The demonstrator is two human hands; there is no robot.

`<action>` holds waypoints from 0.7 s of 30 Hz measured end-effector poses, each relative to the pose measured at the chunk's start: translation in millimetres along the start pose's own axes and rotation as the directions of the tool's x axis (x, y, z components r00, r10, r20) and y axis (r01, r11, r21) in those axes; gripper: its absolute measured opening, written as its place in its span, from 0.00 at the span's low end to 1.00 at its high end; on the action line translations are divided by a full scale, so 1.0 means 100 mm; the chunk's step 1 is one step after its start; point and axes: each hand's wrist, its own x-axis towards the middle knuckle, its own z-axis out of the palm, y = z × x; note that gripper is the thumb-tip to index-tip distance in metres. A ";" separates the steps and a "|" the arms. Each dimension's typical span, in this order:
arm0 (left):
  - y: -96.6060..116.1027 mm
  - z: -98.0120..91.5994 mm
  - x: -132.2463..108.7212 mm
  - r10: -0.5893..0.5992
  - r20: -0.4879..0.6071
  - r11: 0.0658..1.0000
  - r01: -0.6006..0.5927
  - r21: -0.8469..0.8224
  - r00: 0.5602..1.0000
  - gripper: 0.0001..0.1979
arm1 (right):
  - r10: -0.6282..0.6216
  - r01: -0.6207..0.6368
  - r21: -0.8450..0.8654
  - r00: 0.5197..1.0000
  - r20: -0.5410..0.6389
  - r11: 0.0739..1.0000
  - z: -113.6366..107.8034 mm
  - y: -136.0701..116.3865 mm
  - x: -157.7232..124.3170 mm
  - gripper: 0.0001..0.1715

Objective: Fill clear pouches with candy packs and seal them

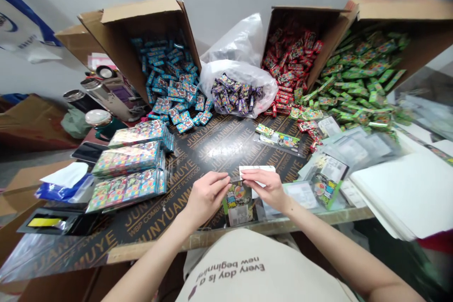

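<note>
Left hand point(212, 193) first: it's at about 10 o'clock from the pouch point(240, 203), fingertips pinched together on the top left corner, so I'd go light there and not crease the film. Pouch is flat at the bench's point(219, 146) 6 o'clock edge, between both hands; imo keep its top edge square. Right hand point(269, 188) at 2 o'clock has its fingers bunched over the white card point(272, 169), best kept lined up. Hard to see: left fingers cover that corner, and I can't tell if the right ones clamp card, pouch or both
</note>
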 end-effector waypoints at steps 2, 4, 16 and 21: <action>-0.01 0.04 0.00 0.024 0.025 0.999 -0.023 -0.038 0.999 0.10 | -0.044 0.044 -0.009 0.999 0.000 0.999 0.01 0.01 -0.02 0.13; -0.02 0.07 0.02 -0.002 0.040 0.992 0.007 -0.123 0.999 0.10 | -0.004 0.003 0.023 1.000 0.024 1.000 -0.02 0.01 0.01 0.11; -0.60 -0.23 -0.42 -0.703 -0.529 0.709 0.517 -0.479 0.475 0.15 | 0.265 -0.257 -0.361 0.964 -0.026 0.897 -0.25 1.01 0.39 0.16; -0.75 -0.10 -0.85 -0.727 -0.473 0.610 0.785 -0.110 0.499 0.24 | 0.259 -0.157 -0.475 0.953 0.159 0.866 0.25 1.32 0.96 0.29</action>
